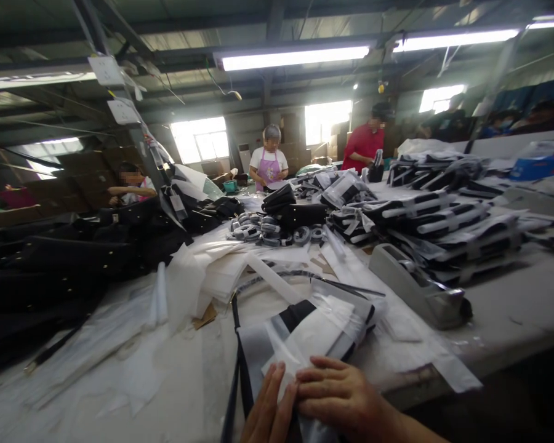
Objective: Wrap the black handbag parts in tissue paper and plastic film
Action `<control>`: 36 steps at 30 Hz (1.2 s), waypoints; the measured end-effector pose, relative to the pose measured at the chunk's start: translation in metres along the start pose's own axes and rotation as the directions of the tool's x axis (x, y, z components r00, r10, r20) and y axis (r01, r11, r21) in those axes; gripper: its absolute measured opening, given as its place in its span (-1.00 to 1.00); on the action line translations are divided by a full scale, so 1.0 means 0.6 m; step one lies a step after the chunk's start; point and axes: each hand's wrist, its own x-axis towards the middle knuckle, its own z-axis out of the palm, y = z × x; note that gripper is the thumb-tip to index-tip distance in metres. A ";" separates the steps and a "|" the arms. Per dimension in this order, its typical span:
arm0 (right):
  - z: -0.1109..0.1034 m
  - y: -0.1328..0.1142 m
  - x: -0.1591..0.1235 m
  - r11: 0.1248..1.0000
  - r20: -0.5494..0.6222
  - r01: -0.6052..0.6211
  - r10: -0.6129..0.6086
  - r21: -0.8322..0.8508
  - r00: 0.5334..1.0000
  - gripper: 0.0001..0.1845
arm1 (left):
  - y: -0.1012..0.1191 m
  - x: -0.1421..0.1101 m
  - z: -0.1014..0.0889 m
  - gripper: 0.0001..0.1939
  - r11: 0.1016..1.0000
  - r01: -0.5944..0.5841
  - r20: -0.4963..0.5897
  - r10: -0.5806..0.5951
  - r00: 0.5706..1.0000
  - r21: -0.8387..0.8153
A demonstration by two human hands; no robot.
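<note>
At the bottom middle, both my hands rest on a clear plastic bag [314, 335] that holds a folded black and white item. My left hand [268, 409] lies flat on the bag's near end with its fingers stretched out. My right hand [339, 394] presses on the bag beside it, fingers together and laid flat towards the left. A black strap [234, 369] runs from the bag towards me along the white table top [526, 307].
A grey tape dispenser [418, 286] stands to the right. Stacks of bagged items [447, 212] fill the back right, black garments [74, 258] the left, white paper sheets [221, 271] the middle. Three people work at the far end.
</note>
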 end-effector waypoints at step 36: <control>0.023 0.033 0.056 0.945 0.050 -0.139 0.161 -0.297 0.986 -0.83 | -0.045 0.053 -0.028 -0.72 0.978 0.116 0.242 -0.072 0.968 -0.174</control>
